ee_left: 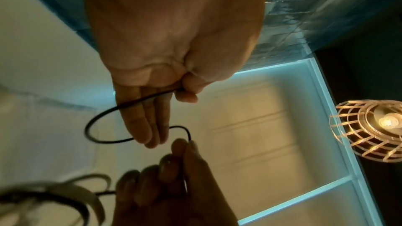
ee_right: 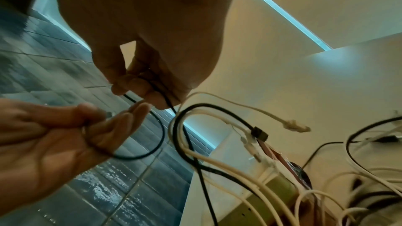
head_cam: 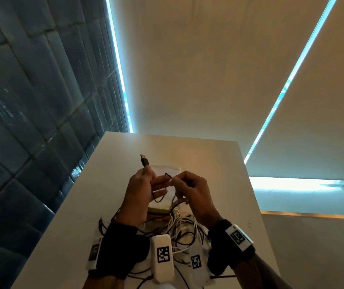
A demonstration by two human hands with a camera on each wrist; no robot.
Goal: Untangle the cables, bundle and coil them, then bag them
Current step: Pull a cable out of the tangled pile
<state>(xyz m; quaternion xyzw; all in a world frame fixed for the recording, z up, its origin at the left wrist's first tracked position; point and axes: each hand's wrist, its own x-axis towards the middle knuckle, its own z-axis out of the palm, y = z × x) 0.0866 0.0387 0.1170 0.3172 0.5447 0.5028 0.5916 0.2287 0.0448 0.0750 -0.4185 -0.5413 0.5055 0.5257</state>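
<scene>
Left hand [head_cam: 140,190]: mine, raised over the bench [head_cam: 225,163], thumb clamping the black cable [ee_left: 104,118] against my palm just below its USB plug [head_cam: 144,159], which sticks up past my knuckles. Other fingers [ee_left: 145,123] lie fairly straight, with 1 loose loop draped over them.

Right hand [head_cam: 189,190]: mine, thumb and forefinger pinching the same black cable at a small bend, close to the left fingertips.

Black cable, remainder: runs down from my right hand into the tangle [head_cam: 184,228] of white and dark leads lying on the bench beneath my wrists. Not yet free of it, as far as I can judge.

White lead with small plug [ee_right: 297,125]: hangs across the black cable just below my right hand.

Clear bag [head_cam: 168,168]: what looks like it lies flat on the bench beyond my hands, unused.

Risks, my judgement:
1. Pulling the next turn tight could drag the white leads up with it and set a knot, since they cross the black run.
2. Only 1 loop is formed and it sits loosely on straight fingers; it could slip off if the thumb eases.
3. A sharp bend at the right-hand pinch could kink the cable.
</scene>
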